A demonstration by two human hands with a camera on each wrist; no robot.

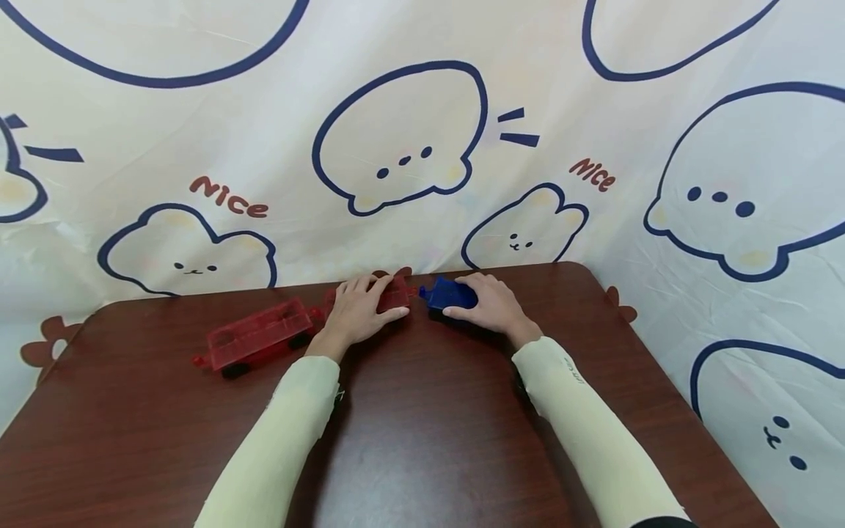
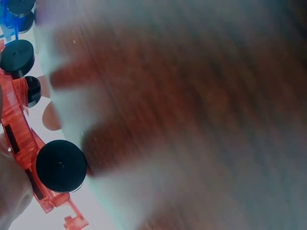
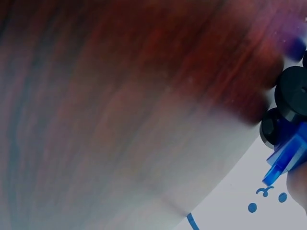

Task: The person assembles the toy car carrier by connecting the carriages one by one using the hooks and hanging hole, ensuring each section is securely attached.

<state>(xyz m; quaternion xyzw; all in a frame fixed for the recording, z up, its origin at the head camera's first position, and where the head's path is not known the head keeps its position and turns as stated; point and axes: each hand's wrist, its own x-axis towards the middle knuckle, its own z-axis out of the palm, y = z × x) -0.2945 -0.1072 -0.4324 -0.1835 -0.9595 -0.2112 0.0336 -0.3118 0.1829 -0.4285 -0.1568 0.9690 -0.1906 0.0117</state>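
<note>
My left hand [image 1: 359, 312] grips a see-through red toy train car [image 1: 394, 293] by its sides near the table's back edge. Its black wheels and a hook at one end show in the left wrist view. To the right, my right hand [image 1: 491, 304] holds a blue toy train car [image 1: 451, 293] between thumb and fingers. The red and blue couplings face each other almost end to end; whether they are joined I cannot tell. Another red toy train car [image 1: 260, 334] stands left of my left hand, its right coupling close to the held red car.
The brown wooden table [image 1: 422, 440] has rounded back corners. Right behind it hangs a pale cloth [image 1: 396, 242] with cartoon drawings, and the cloth continues along the right side.
</note>
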